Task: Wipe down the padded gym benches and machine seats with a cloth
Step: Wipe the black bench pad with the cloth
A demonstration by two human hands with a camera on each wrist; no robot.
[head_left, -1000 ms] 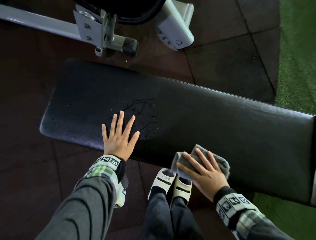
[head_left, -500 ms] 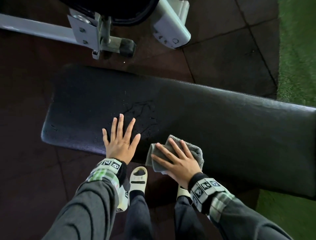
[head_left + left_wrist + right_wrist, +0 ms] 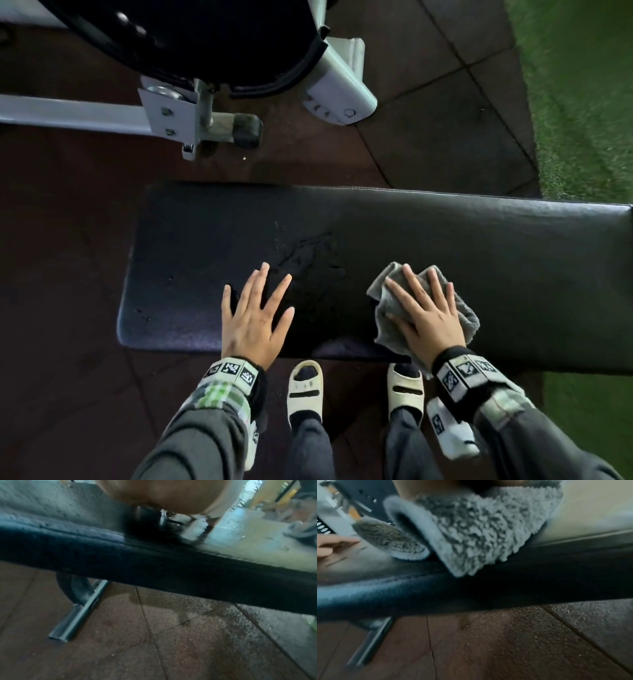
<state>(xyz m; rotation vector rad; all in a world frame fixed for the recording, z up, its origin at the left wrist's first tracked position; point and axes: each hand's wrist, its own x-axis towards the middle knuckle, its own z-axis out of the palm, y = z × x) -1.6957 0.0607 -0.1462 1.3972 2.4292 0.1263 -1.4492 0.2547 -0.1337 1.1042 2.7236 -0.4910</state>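
Note:
A long black padded bench (image 3: 479,260) runs across the head view, with a cracked, damp-looking patch (image 3: 308,253) near its middle. My left hand (image 3: 255,313) lies flat on the pad near the front edge, fingers spread and straight. My right hand (image 3: 424,310) presses a crumpled grey cloth (image 3: 387,298) flat onto the pad to the right of the left hand. The right wrist view shows the fluffy cloth (image 3: 479,534) bunched under the palm at the bench's front edge (image 3: 471,588). In the left wrist view only the heel of my left hand (image 3: 163,493) rests on the bench (image 3: 154,563).
A grey machine frame (image 3: 68,113) with a rubber-capped foot (image 3: 246,130) and a black padded part (image 3: 191,37) stands behind the bench. Dark rubber floor tiles (image 3: 445,144) surround it; green turf (image 3: 582,102) lies right. The bench's steel foot (image 3: 77,615) sits underneath. My sandalled feet (image 3: 305,390) stand close.
My right hand slid the cloth from the front edge up and leftward onto the top of the pad. The left hand stayed flat in about the same place; the view shifted.

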